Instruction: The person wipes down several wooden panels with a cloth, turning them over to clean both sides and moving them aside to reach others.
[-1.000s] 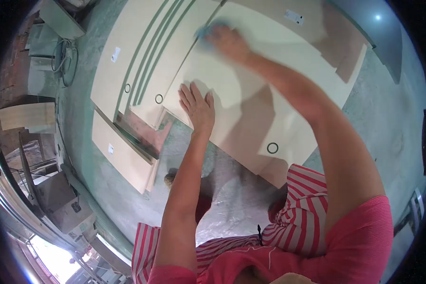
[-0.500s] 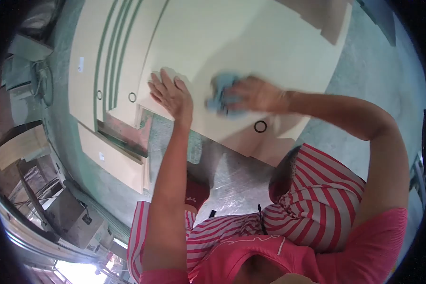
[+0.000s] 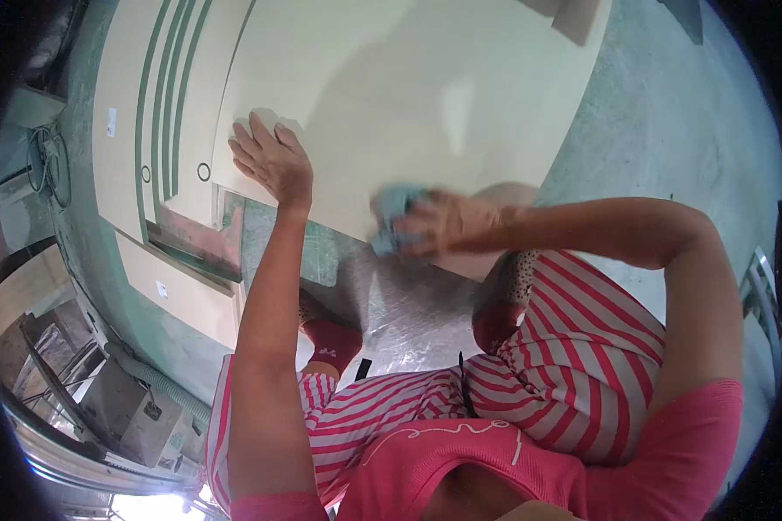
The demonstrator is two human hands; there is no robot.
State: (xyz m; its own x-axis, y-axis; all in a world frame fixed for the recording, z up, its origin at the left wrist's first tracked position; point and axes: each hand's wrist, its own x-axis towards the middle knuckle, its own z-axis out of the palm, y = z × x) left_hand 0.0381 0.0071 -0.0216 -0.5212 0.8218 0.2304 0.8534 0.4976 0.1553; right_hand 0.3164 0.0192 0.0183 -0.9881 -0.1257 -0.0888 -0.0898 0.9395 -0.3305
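Observation:
A large pale panel (image 3: 347, 95) lies flat before me. My left hand (image 3: 274, 165) rests on its left part, palm down with the fingers spread. Near the panel's front edge, my right hand (image 3: 447, 224) is wrapped round a light-blue cloth (image 3: 394, 208). Both the cloth and the fingers on it are blurred by motion. The black ring mark near the panel's front edge is hidden behind my right hand and forearm.
To the left lie more pale panels (image 3: 122, 69) with dark green grooves, ring marks and white labels. A smaller board (image 3: 178, 282) lies in front of them on the grey floor (image 3: 643, 148). A ribbed hose (image 3: 152, 373) and machinery stand at the lower left.
My right hand has moved the cloth toward me, to the panel's front edge. My left hand stays flat on the panel. The whole view has shifted a little.

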